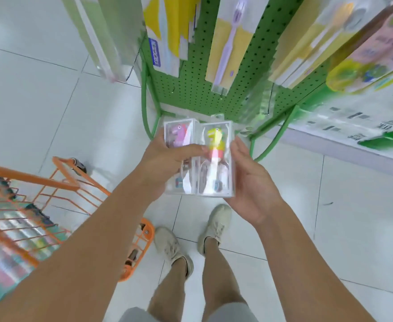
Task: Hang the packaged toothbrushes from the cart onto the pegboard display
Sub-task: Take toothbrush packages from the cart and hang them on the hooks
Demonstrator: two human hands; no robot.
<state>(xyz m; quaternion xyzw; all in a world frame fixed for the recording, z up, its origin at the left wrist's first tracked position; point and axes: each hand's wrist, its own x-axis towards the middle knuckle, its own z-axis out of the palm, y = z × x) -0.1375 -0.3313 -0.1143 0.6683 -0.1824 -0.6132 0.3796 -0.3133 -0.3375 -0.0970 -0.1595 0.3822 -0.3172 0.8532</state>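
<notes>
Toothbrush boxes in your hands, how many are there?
2. The clear box with the purple figure is on the left, in the left hand. The clear box with the yellow figure sits beside it, next to the right hand. More could be hidden behind them.

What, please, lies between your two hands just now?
In the head view, two clear plastic toothbrush packs: the purple-figure pack gripped by the left hand, and the yellow-figure pack against the right hand.

Retail shop aisle, green pegboard display (pixel 192 73) w/ hanging packaged toothbrushes (pixel 231 43), orange wire cart (pixel 58 182), white tile floor (pixel 28 89)
</notes>
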